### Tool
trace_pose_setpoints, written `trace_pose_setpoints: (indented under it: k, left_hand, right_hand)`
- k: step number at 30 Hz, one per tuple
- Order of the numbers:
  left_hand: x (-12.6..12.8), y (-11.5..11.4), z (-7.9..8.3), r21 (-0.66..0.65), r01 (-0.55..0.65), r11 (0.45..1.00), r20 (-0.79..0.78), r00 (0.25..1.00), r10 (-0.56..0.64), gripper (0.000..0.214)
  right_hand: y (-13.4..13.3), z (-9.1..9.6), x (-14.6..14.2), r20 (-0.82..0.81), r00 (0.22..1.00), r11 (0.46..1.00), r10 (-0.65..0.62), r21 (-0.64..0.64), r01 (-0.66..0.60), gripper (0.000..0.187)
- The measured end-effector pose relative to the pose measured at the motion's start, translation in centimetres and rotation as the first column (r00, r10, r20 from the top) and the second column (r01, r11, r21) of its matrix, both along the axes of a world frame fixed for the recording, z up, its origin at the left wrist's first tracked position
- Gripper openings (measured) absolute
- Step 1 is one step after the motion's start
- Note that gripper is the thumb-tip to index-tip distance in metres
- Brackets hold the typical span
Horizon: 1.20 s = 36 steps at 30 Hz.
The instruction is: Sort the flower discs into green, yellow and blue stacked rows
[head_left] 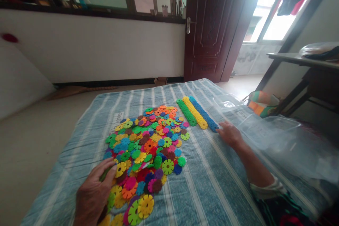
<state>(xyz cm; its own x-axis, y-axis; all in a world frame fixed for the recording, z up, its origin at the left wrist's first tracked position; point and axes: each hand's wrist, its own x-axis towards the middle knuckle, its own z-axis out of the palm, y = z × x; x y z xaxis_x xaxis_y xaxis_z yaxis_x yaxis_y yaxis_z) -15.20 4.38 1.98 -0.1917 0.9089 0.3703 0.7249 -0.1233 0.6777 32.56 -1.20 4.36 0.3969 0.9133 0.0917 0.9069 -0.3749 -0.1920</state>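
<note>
Toward far edge of striped blue blanket (212,169), 3 joined rows of plastic discs lie side by side: green row (186,112), yellow row (195,112), blue row (203,113). Loose disc heap (144,148) remains, far larger (most pieces unjoined). Left hand (92,192) curled at heap's near edge, fingers around green piece (106,173) (grip partly hidden). Right hand (230,134) nearly flat, open, fingertips (220,130) touching blue row's end, holding nothing.

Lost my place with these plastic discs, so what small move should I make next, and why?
Probably bring a blue disc from the pile to the blue stack, since your right hand rests at that stack's end.
</note>
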Motion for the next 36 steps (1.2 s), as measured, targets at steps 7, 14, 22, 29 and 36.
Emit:
trace_pose_setpoints:
  k: [7,14,22,29,36]
  left_hand:
    - [0.0,0.0,-0.2,0.014,0.005,1.000,0.000,1.000,-0.005,0.032]
    - [-0.1,-0.1,-0.2,0.008,0.020,1.000,-0.001,1.000,-0.020,0.033]
    - [-0.1,-0.2,-0.4,0.026,0.029,0.999,-0.010,1.000,-0.029,0.030]
    - [0.2,-1.0,-0.7,0.076,0.065,0.995,-0.011,0.998,-0.064,0.027]
    - [0.4,-1.4,-0.8,0.088,0.076,0.993,-0.004,0.997,-0.076,0.026]
  right_hand:
    - [-0.6,0.7,-0.8,0.043,0.999,0.997,-0.012,-0.079,0.015,0.020]
    - [0.0,0.7,-1.3,0.077,0.997,0.996,-0.016,-0.087,0.023,0.023]
    - [0.0,0.5,-1.3,0.079,0.997,0.998,-0.012,-0.061,0.017,0.024]
    - [-0.7,-0.3,-0.9,0.115,0.993,0.999,0.008,-0.053,-0.002,0.024]
    - [0.6,1.6,-6.4,0.108,0.970,0.973,0.220,0.042,-0.225,0.020]
